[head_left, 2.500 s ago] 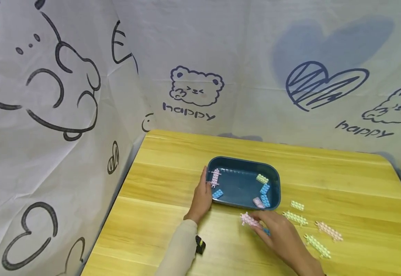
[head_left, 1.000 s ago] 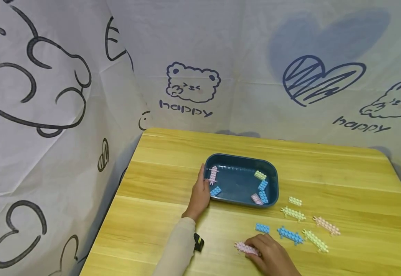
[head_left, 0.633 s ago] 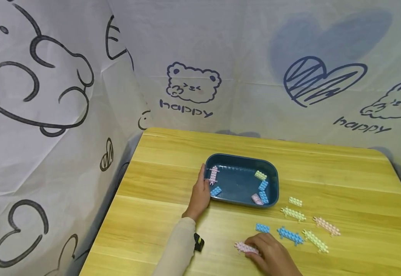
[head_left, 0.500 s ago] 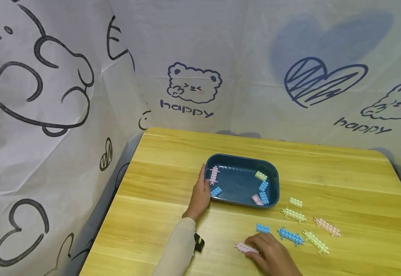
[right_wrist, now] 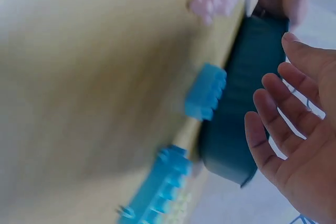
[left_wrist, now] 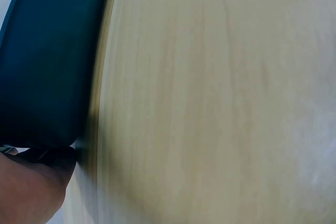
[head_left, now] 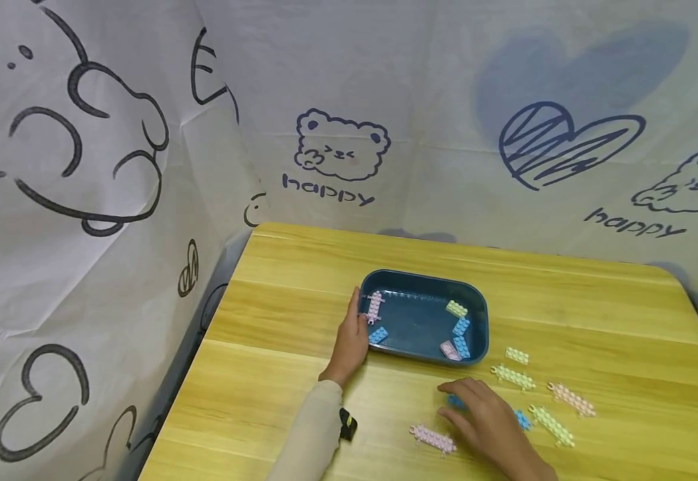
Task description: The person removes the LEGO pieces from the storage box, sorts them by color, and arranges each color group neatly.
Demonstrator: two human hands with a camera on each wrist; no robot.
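Note:
In the head view my left hand [head_left: 350,344] holds the left end of a dark teal plastic bin [head_left: 423,275], fingers along its outer wall and thumb at the rim. My right hand [head_left: 493,421] hovers over the table with its fingers spread, holding nothing. Below it lie a blue building brick [head_left: 455,401] and a long blue brick [head_left: 521,419], both partly hidden in the head view. The right wrist view shows the small blue brick [right_wrist: 206,92] and the long one [right_wrist: 157,184] apart. A long pink brick [head_left: 433,439] lies left of my right hand.
The bin holds a pink long brick [head_left: 375,307], several blue bricks [head_left: 461,347], a green brick [head_left: 457,308] and a pink brick [head_left: 450,351]. Right of it lie green bricks [head_left: 513,377] and a peach long brick [head_left: 572,399]. Printed cloth [head_left: 445,100] stands behind the table.
My right hand carried the pink long brick down to the table and let it go. It has since moved up and right, over the blue bricks. The left hand stays at the bin.

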